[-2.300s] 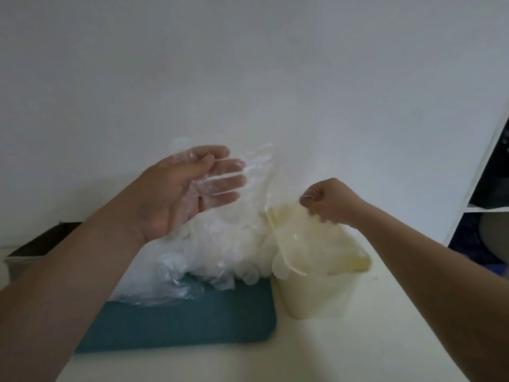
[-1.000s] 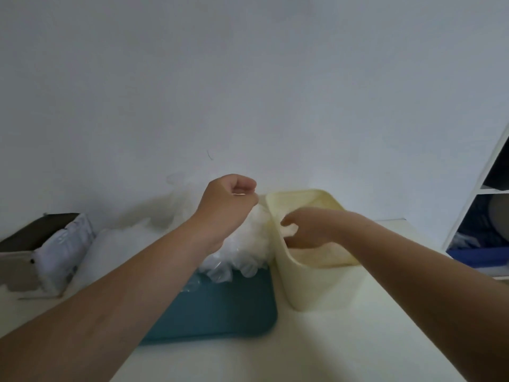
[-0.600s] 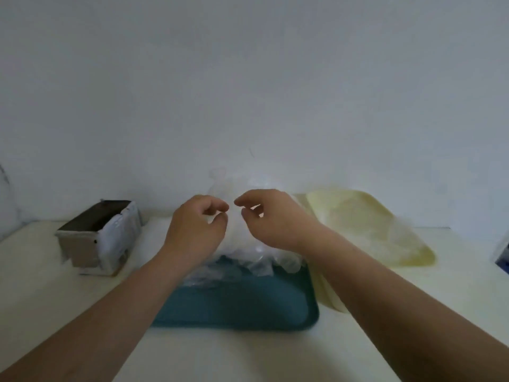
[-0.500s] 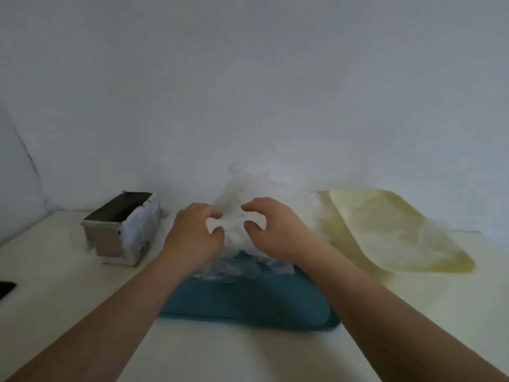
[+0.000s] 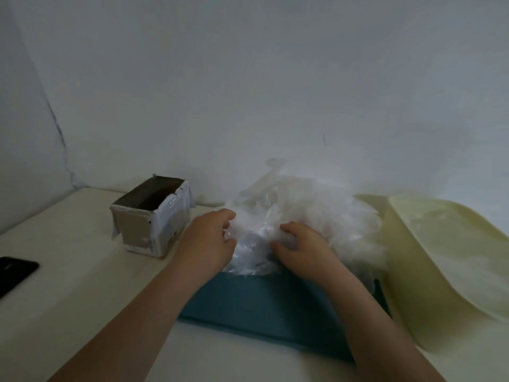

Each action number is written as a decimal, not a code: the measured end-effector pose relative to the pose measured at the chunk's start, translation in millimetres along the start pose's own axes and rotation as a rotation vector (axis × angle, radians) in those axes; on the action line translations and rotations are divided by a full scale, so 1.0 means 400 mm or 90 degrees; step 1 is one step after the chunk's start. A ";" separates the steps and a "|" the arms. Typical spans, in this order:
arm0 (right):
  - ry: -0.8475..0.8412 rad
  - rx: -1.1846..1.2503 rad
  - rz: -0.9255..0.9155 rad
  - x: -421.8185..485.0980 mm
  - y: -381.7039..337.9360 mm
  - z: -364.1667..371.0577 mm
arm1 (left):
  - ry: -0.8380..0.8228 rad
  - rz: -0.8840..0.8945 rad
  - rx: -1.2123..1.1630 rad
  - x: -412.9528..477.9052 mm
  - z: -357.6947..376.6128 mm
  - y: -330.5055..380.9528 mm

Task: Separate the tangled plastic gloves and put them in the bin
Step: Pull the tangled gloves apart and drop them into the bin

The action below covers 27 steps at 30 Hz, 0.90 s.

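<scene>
Head view: the teal tray (image 5: 261,304) is partly hidden by both forearms. Beyond, the tangled gloves (image 5: 311,213) heaped on it are gripped by the left hand (image 5: 209,244) and right hand (image 5: 301,244), fingertips buried. The bin (image 5: 413,285) is cut off rightward.

Dim, flat light is washing everything grey and low in contrast. Just beyond the fingers (image 5: 288,229), the gloves (image 5: 308,208) are showing palest, their edges dissolving into soft blur. Far right of the fingers, the bin (image 5: 407,285) is stretching and bending under wide-angle distortion. To their left, the box (image 5: 154,219) is throwing only a faint, soft shadow.
</scene>
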State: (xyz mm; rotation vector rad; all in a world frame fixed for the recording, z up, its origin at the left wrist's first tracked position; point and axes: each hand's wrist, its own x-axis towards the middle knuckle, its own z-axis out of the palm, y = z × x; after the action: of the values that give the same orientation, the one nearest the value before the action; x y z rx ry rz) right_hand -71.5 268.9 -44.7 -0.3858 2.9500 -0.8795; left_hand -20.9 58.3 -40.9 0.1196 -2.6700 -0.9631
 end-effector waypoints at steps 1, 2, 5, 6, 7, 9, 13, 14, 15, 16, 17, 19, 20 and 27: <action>0.000 0.017 0.002 -0.006 -0.010 -0.005 | -0.001 0.001 0.004 -0.001 -0.002 -0.005; 0.002 0.035 -0.002 -0.010 -0.021 -0.012 | 0.005 0.001 0.004 0.002 -0.005 -0.008; 0.039 0.074 -0.041 -0.034 -0.047 -0.044 | 0.047 0.038 -0.005 0.011 -0.025 -0.002; 0.066 0.083 -0.064 -0.044 -0.058 -0.056 | 0.067 0.064 -0.007 0.014 -0.035 0.007; 0.098 0.097 -0.089 -0.055 -0.067 -0.066 | 0.090 0.098 -0.005 0.014 -0.045 0.015; 0.179 0.128 -0.151 -0.078 -0.089 -0.084 | 0.173 0.203 0.017 0.013 -0.060 0.034; 0.265 0.265 -0.228 -0.113 -0.132 -0.113 | 0.280 0.392 0.063 0.001 -0.073 0.071; 0.241 0.325 -0.208 -0.112 -0.133 -0.116 | 0.278 0.422 0.051 -0.002 -0.074 0.079; 0.203 0.384 -0.174 -0.110 -0.132 -0.118 | 0.272 0.444 0.034 -0.008 -0.075 0.085; 0.158 0.443 -0.130 -0.104 -0.127 -0.118 | 0.267 0.463 0.017 -0.012 -0.074 0.088; 0.109 0.503 -0.079 -0.097 -0.121 -0.117 | 0.261 0.478 0.004 -0.016 -0.071 0.088; 0.018 0.623 0.022 -0.082 -0.106 -0.119 | 0.246 0.501 -0.006 -0.022 -0.067 0.086; -0.019 0.650 0.052 -0.078 -0.097 -0.125 | 0.237 0.509 -0.013 -0.024 -0.064 0.086; -0.166 0.695 -0.031 -0.084 -0.061 -0.132 | 0.112 0.541 -0.045 -0.044 -0.047 0.110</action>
State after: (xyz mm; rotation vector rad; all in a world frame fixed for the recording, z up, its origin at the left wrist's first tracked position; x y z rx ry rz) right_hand -39.2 285.8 11.8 -0.4269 1.8318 -2.0130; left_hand 2.4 83.8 -3.5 -0.8310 -2.1594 -0.6993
